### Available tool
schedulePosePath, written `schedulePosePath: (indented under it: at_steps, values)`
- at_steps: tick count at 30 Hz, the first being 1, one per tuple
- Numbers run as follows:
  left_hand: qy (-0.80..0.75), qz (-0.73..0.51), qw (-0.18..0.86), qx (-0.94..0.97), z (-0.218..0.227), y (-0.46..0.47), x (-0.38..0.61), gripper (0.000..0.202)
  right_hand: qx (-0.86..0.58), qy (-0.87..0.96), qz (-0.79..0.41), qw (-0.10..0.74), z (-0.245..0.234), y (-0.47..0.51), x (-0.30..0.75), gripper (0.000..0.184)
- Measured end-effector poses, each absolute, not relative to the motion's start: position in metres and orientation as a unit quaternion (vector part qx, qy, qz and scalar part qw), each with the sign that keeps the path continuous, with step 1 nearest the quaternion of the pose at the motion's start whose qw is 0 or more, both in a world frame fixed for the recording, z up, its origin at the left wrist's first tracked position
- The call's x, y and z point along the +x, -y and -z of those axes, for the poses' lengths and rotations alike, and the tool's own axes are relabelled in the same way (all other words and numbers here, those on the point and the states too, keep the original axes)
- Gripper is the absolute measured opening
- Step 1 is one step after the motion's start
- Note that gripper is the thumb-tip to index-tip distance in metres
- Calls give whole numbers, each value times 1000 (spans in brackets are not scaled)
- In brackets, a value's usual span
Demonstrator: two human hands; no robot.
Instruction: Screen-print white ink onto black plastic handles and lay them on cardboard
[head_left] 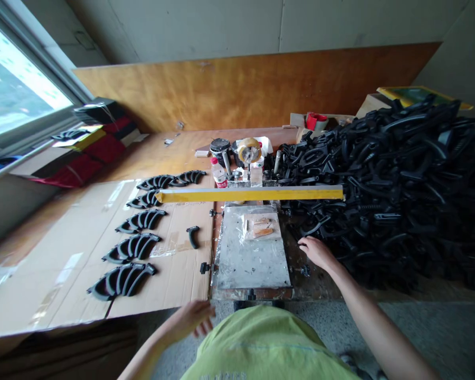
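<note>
Curling beside black arcs [314,227], right hand [315,251] hides any hold, left hand [193,316] loose, empty.

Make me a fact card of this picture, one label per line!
Left side: fanned groups of curved black parts on flat brown cardboard; one lone part to their right
Middle: flat grey metal plate; long straight yellow bar by its far edge
Right side: big heap of black parts
Left grip: by the cardboard's front edge, nothing visibly held
Right grip: at the heap's left edge; hold unclear
</note>
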State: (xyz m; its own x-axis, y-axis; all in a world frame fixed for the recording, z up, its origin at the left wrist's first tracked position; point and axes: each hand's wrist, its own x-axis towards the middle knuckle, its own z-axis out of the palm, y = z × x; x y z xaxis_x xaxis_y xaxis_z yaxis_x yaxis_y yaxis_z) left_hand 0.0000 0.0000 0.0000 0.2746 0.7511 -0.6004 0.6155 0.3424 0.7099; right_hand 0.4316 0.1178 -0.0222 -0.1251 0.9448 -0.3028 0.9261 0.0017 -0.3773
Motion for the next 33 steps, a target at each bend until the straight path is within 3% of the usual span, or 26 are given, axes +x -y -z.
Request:
schedulePosePath:
  at_steps: [2, 6, 9, 13, 18, 24, 33]
  values:
    - [-597, -137, 550, 568, -5, -38, 9, 51, -675, 711, -197, -12, 39, -130, 417, 29]
    - [-607, -239, 330, 683, -6, -132, 46, 52, -692, 712, -110, -40, 61, -137, 403, 35]
    - [-574, -184, 242, 760, 5, -192, 76, 56, -697, 711, -76, -52, 62, -138, 399, 39]
    - [-551, -115, 216, 798, 26, -233, 95, 53, -721, 687, -81, -42, 56, -136, 399, 37]
    - [-551, -112, 188, 806, 46, -227, 94, 51, -755, 643, -107, 71, 36, -132, 403, 31]
    - [-592, -91, 85, 796, 59, -189, 95, 58, -566, 786, -99, 228, 7, -155, 364, 31]
    - [-575, -102, 42, 810, 55, -117, 98, 58, -494, 856, -70, 136, 8, -176, 304, 34]
